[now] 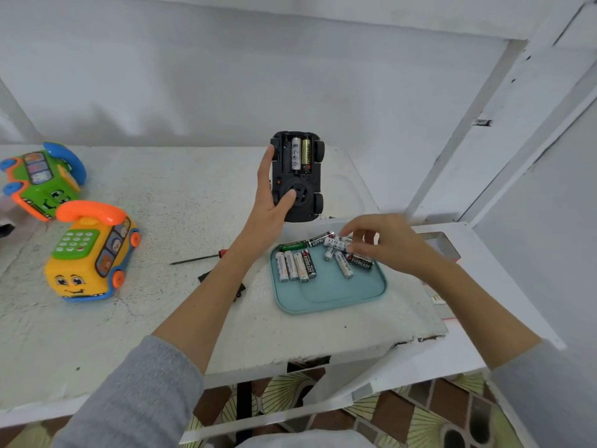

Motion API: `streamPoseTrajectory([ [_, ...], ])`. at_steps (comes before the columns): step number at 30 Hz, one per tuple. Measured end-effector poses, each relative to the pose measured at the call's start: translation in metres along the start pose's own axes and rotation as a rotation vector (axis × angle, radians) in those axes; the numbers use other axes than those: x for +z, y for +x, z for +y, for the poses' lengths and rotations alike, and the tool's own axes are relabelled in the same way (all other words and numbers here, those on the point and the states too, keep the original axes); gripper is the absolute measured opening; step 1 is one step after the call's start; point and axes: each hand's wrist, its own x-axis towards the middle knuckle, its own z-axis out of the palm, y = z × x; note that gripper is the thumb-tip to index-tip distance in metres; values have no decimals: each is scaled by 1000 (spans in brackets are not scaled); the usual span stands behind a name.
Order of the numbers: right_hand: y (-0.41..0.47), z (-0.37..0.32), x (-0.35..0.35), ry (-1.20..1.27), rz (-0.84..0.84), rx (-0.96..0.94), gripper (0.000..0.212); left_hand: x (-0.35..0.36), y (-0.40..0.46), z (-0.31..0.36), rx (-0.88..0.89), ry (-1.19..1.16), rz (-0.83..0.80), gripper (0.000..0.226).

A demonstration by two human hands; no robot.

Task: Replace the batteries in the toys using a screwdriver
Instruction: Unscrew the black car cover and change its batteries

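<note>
Black toy car (296,176) stands underside-out in the left grip (269,202).

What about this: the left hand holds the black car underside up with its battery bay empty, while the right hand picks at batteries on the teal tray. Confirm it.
Not quite. The head view shows two batteries in the open bay of the black car. The rest stands: left hand holds it underside up, right hand picks at batteries on the teal tray.
</note>
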Motion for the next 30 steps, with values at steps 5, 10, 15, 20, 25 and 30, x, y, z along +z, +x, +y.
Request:
streamPoseTrajectory([
  [5, -10, 5, 19, -159, -113, 102, 25, 0, 0, 1, 2, -2, -8, 64],
  [10, -12, 5, 31, -311, -130, 94, 37, 0, 0, 1, -3, -3, -5, 63],
  [15, -12, 7, 31, -195, -158, 87, 43, -1, 1, 0, -3, 7, -5, 64],
  [20, -13, 6, 27, -87, -215, 60, 48, -1, 0, 2, -10, -4, 1, 65],
  [25, -15, -4, 14, 394, -61, 148, 37, -1, 1, -1, 1, 7, 2, 64],
  [30, -9, -15, 2, 799, 99, 134, 29, -1, 1, -1, -4, 4, 7, 65],
])
